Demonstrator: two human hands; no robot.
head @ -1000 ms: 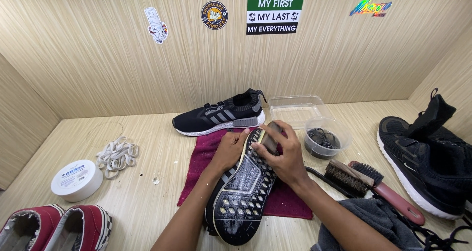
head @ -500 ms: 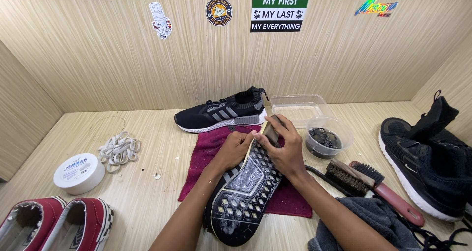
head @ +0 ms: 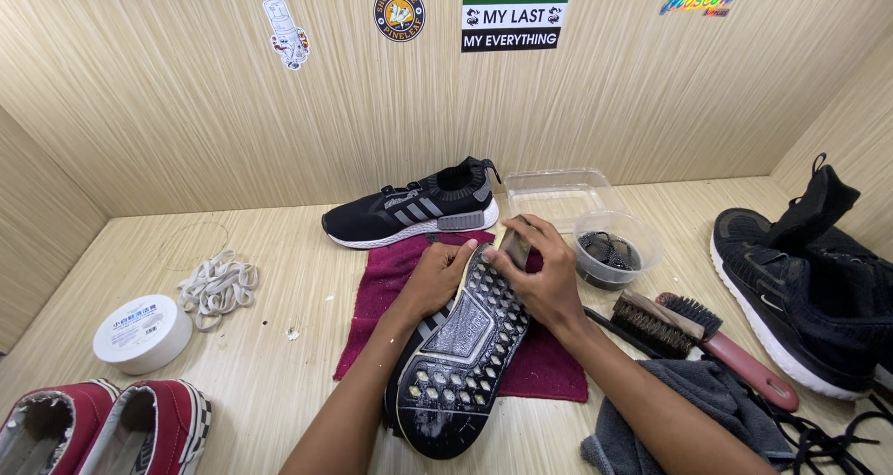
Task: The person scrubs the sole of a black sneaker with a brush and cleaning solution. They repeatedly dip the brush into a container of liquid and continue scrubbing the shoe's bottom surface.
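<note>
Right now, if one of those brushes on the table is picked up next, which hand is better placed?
Probably the right hand: the two brushes lie just to its right, beside the maroon cloth. The left hand steadies the upturned sneaker and would have to cross over.

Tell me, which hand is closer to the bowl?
Right. The right hand sits on the sneaker's toe, just beside the bowl. The left hand holds the sneaker's far side, farther away.

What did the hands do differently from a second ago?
Very little changed. The right hand slid the small brush a short way along the toe end of the upturned shoe's sole, then back. The left hand kept gripping the sole's edge. The shoe stayed on the red cloth, and everything around it stayed put.
</note>
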